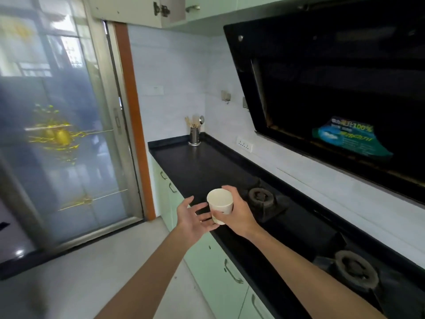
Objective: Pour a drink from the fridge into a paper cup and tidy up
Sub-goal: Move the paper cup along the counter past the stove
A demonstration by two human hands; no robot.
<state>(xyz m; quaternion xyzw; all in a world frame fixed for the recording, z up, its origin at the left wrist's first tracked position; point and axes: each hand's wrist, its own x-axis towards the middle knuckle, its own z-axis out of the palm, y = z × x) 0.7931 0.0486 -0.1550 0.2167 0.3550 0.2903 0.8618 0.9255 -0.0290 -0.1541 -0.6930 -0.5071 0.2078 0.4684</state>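
While the right hand [239, 215] grips the paper cup [220, 206] above the tabletop [197, 166] edge, the left hand [195, 217] waits with fingers spread; squeezing too hard could crush the thin cup.

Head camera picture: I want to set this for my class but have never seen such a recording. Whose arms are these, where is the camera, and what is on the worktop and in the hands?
No machine here: a person wears one camera on the head, so you look forward and down along their own arms. The right hand holds a white paper cup, fingers curled round it, over the front edge of the black worktop. The left hand is open beside the cup. A gas burner sits just behind the cup, a second burner nearer the camera. At the worktop's far end stands a metal pot of utensils. A black cooker hood hangs above; a glass sliding door is at the left.
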